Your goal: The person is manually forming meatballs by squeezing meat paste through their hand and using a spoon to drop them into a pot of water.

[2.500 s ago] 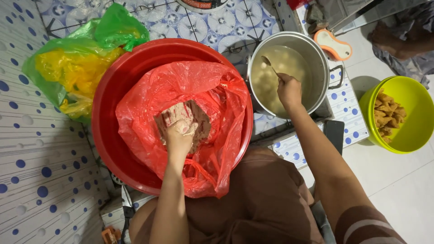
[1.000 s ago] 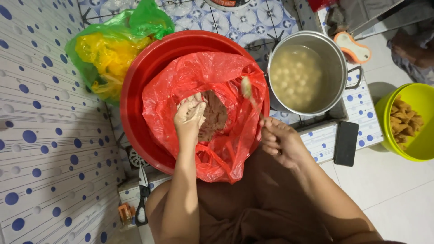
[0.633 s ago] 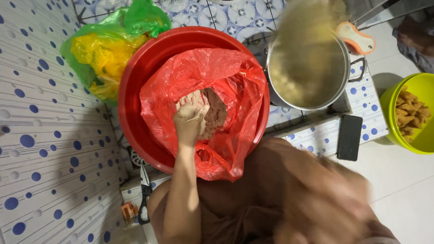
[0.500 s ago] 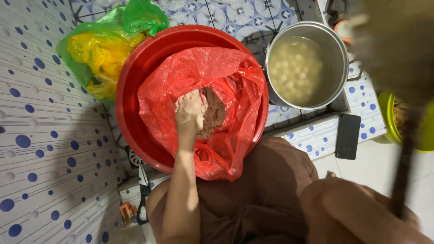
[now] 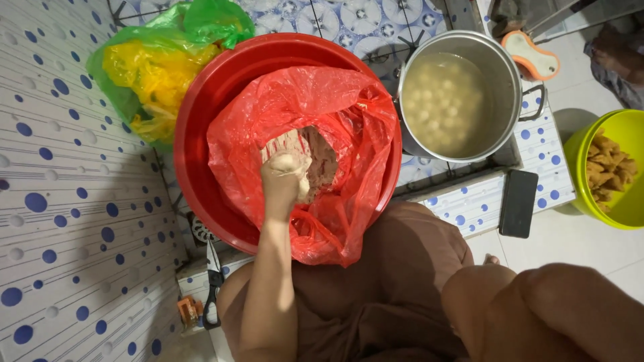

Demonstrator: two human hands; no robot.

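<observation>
My left hand [image 5: 287,175] is down inside a red plastic bag [image 5: 362,134] that lines a big red basin [image 5: 194,134]. Its fingers are closed around a lump of pinkish paste [image 5: 323,161], and the hand is smeared with it. To the right of the basin a steel pot [image 5: 515,74] on the stove holds cloudy broth with several pale balls [image 5: 443,100] floating in it. Of my right side only a bare arm [image 5: 537,315] shows, large and close at the bottom right. The right hand itself is out of the frame.
A green bag with yellow contents [image 5: 154,74] lies left of the basin. A black phone [image 5: 518,203] rests on the dotted counter edge. A lime bowl [image 5: 575,147] of fried pieces stands on the floor at right. Black-handled scissors [image 5: 213,281] lie by my left arm.
My right hand left the pot, swept blurred past the camera and went out of view; only the arm shows now. My left hand stayed in the bag on the paste.
</observation>
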